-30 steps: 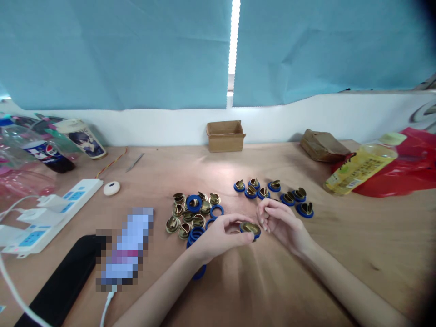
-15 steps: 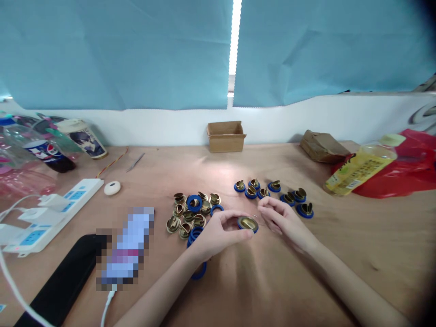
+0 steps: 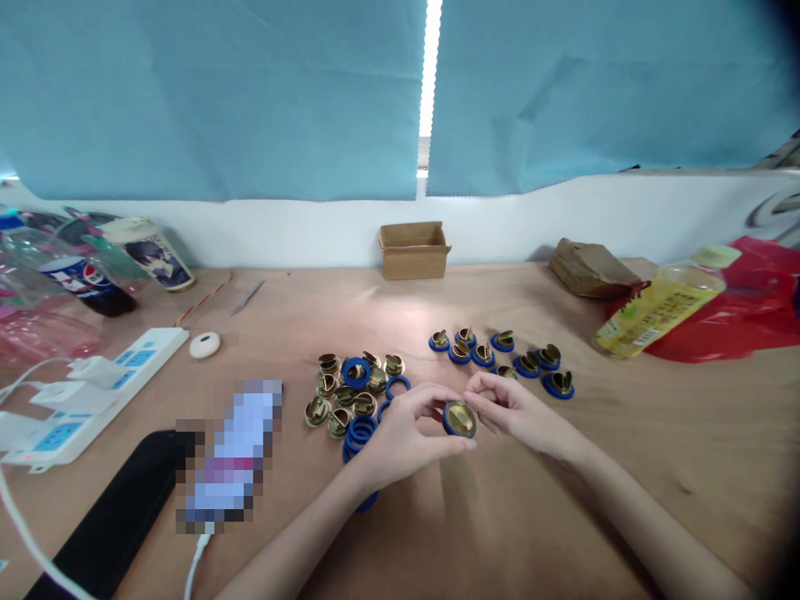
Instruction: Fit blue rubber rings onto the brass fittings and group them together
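Note:
My left hand [image 3: 416, 429] is closed around the edge of a round brass fitting with a blue ring [image 3: 459, 419], held above the table with its face tilted up. At the far edge of that fitting, my right hand [image 3: 503, 408] has its thumb and fingers pinched together. What those fingertips hold, if anything, is too small to make out. Left of my hands lies a pile of brass fittings [image 3: 339, 422] without rings, each with an upright flap. Loose blue rings [image 3: 361, 430] lie on and beside the pile, some hidden behind my left wrist. Beyond my right hand stand several ringed brass fittings [image 3: 528, 364].
An open cardboard box [image 3: 414, 262] stands by the wall. To the right are a brown package [image 3: 591, 271], a yellow-labelled bottle [image 3: 662, 312] and a red bag [image 3: 750, 312]. A phone [image 3: 237, 454], power strip [image 3: 93, 400], black pouch [image 3: 112, 508] and cola bottle [image 3: 81, 275] occupy the left.
My right hand has moved left, and its fingertips now meet the fitting's edge. The fitting in my left hand has tilted and shifted slightly right. Another ringed fitting shows behind my right hand.

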### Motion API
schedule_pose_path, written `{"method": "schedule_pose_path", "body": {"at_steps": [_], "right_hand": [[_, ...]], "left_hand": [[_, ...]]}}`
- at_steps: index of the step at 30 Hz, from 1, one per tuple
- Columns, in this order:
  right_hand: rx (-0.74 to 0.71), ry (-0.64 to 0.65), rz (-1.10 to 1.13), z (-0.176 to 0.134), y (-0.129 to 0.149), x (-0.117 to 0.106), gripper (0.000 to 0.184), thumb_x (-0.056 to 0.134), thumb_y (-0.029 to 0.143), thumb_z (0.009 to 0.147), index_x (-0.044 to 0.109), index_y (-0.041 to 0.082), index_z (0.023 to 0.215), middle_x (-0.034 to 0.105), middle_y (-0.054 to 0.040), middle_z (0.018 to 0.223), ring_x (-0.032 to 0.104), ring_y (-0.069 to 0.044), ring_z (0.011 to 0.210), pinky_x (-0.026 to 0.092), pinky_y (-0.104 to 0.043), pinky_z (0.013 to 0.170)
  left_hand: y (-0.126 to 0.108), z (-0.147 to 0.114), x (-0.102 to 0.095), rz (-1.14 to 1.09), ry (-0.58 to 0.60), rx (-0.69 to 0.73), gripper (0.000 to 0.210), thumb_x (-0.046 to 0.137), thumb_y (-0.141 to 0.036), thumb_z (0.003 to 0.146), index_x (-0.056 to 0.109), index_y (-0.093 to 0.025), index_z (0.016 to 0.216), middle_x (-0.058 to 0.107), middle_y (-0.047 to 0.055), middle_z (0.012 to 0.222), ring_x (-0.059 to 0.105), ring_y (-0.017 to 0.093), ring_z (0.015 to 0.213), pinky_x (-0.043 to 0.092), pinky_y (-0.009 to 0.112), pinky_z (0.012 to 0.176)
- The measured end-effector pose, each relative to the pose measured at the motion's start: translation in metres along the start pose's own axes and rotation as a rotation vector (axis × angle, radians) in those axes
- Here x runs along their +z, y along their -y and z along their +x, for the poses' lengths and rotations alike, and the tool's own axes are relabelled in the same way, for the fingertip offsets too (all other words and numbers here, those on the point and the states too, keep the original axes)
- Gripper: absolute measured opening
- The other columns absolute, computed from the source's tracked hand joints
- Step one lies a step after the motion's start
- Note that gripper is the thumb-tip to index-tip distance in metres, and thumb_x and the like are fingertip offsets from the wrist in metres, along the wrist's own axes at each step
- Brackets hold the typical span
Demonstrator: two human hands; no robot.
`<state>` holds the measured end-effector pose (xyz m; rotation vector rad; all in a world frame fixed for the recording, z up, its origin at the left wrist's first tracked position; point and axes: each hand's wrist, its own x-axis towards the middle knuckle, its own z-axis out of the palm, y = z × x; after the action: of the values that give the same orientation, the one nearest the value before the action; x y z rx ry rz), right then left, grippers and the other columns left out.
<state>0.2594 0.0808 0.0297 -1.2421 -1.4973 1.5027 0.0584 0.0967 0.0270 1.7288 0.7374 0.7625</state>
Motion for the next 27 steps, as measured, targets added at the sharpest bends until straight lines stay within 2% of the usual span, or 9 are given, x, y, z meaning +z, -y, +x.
{"method": "schedule_pose_path", "body": {"at_steps": [4,6,9,12,16,23,27], "right_hand": [[0.097,0.078,0.043,-0.003,0.001,-0.003,0.041,0.060,0.059,0.082,0.049,0.020,0.083,0.045,0.0105,0.046,0.032,-0.005,0.034,0.018,-0.018,0.035],[0.134,0.074,0.046,-0.003,0.002,-0.006,0.040,0.061,0.058,0.082,0.050,0.019,0.083,0.050,0.0100,0.046,0.033,-0.004,0.030,0.022,-0.018,0.033],[0.160,0.041,0.109,-0.003,0.004,-0.010,0.039,0.063,0.056,0.080,0.050,0.019,0.082,0.059,0.0063,0.052,0.048,-0.007,0.033,0.032,-0.017,0.035],[0.141,-0.002,0.149,-0.002,0.004,-0.010,0.038,0.064,0.054,0.081,0.051,0.018,0.075,0.064,0.0027,0.056,0.058,-0.009,0.040,0.037,-0.017,0.038],[0.105,-0.001,0.200,-0.002,0.002,-0.008,0.038,0.064,0.052,0.082,0.052,0.018,0.070,0.064,0.0027,0.054,0.059,-0.009,0.040,0.039,-0.017,0.037],[0.126,-0.004,0.493,-0.003,0.002,-0.009,0.027,0.076,0.035,0.076,0.060,0.017,0.089,0.072,-0.0034,0.081,0.066,-0.009,0.058,0.050,-0.018,0.053],[0.086,0.019,0.509,-0.004,-0.001,-0.010,0.026,0.078,0.026,0.074,0.062,0.019,0.092,0.072,-0.0021,0.087,0.062,-0.007,0.056,0.049,-0.018,0.053]], "left_hand": [[-0.001,-0.001,0.003,0.059,-0.042,0.033,0.043,0.084,-0.027,0.066,0.067,-0.019,0.105,0.067,0.007,0.106,0.062,0.021,0.094,0.049,0.032,0.081],[-0.003,-0.001,0.004,0.065,-0.044,0.044,0.044,0.084,-0.026,0.066,0.067,-0.019,0.105,0.068,0.007,0.108,0.062,0.021,0.096,0.049,0.032,0.083],[-0.005,-0.002,0.004,0.057,-0.055,0.041,0.044,0.082,-0.026,0.068,0.066,-0.020,0.108,0.068,0.007,0.110,0.063,0.022,0.098,0.049,0.033,0.086],[-0.006,-0.002,0.004,0.080,-0.099,0.004,0.044,0.082,-0.025,0.068,0.065,-0.020,0.108,0.069,0.007,0.108,0.064,0.023,0.098,0.049,0.035,0.087],[-0.004,-0.003,0.006,0.141,-0.168,-0.018,0.042,0.082,-0.025,0.065,0.064,-0.019,0.103,0.071,0.006,0.105,0.065,0.024,0.096,0.049,0.036,0.087],[-0.005,-0.002,0.006,0.180,-0.180,-0.030,0.041,0.081,-0.027,0.067,0.063,-0.020,0.103,0.071,0.004,0.102,0.065,0.023,0.094,0.048,0.034,0.085],[-0.005,-0.002,0.005,0.174,-0.187,-0.023,0.040,0.080,-0.024,0.068,0.063,-0.019,0.103,0.070,0.004,0.101,0.064,0.021,0.093,0.048,0.034,0.085]]}}
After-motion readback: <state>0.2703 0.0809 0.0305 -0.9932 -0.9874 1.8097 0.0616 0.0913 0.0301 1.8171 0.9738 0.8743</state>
